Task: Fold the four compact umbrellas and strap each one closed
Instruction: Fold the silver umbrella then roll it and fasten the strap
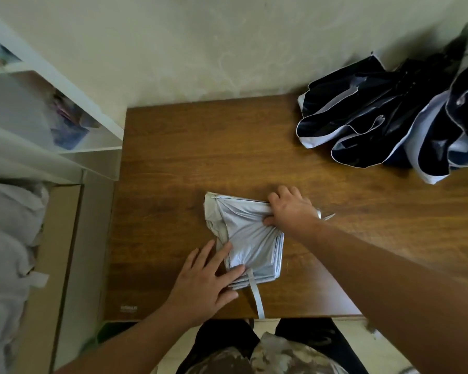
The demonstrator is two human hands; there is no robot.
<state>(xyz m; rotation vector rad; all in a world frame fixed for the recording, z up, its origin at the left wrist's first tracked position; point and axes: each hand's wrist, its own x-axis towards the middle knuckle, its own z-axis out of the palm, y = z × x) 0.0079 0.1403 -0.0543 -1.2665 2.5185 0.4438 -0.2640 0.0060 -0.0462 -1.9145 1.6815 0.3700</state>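
Note:
A pale grey-blue compact umbrella (250, 238) lies collapsed on the wooden table (200, 147), its canopy gathered into flat pleats. Its closing strap (256, 292) trails loose toward the table's front edge. My left hand (208, 276) lies flat with straight fingers pressing the near left side of the pleats. My right hand (289, 209) pinches the bunched fabric at the far right end, where a silvery tip pokes out beyond the wrist. Loose, unfolded umbrellas (395, 117) with dark insides and pale edges are heaped at the table's back right corner.
A white shelf unit (65, 103) stands to the left of the table, with pale fabric bundles (8, 238) below it. A beige wall (200, 44) backs the table. My legs and patterned clothing show below the front edge.

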